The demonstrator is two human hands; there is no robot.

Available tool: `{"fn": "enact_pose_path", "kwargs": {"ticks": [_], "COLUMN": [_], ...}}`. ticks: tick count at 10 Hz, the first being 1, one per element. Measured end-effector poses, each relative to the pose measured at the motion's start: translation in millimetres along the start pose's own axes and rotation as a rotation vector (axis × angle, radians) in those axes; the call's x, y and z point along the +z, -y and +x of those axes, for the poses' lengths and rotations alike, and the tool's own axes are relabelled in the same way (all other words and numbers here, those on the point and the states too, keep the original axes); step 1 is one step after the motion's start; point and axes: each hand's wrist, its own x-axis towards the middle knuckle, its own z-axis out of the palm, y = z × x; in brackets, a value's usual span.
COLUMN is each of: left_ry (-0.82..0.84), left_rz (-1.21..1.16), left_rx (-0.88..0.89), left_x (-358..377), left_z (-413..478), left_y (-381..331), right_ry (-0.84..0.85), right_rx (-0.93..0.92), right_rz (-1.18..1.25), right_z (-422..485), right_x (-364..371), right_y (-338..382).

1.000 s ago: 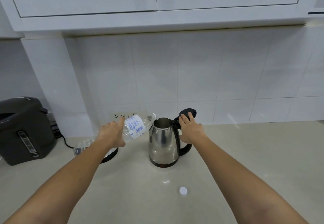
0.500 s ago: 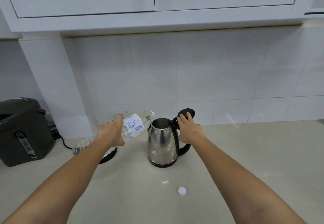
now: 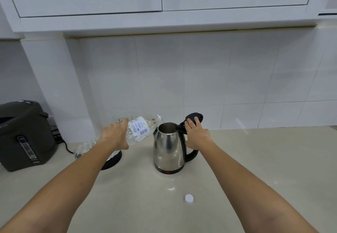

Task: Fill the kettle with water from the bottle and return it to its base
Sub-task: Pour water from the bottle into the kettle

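The left hand (image 3: pixel 114 138) has its grip closed around the middle of the clear bottle (image 3: pixel 140 129), which is tilted nearly level with its neck at the rim of the kettle (image 3: pixel 168 149). The right hand (image 3: pixel 196 135) lies on the kettle's handle, fingers (image 3: pixel 191 123) flat against the raised black lid (image 3: pixel 196 117), grip not closed. The kettle stands upright on the desk (image 3: pixel 255 159), off its base (image 3: pixel 113 160), which sits just left. A white cap (image 3: pixel 189 198) lies nearer the camera.
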Motion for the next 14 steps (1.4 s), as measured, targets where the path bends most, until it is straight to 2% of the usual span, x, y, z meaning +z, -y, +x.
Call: {"fn": "enact_pose_path", "kwargs": {"ticks": [14], "left_ry": [-0.024], "left_rz": [0.020], "left_rx": [-0.003], "left_x": [-14.7], "left_z": [5.3], "left_y": [1.8], "right_ry": [-0.001], "right_rx": [-0.006], "right_rz": [0.018], "right_z": [-0.9], "right_x": [1.2], "right_y": [-0.6]}}
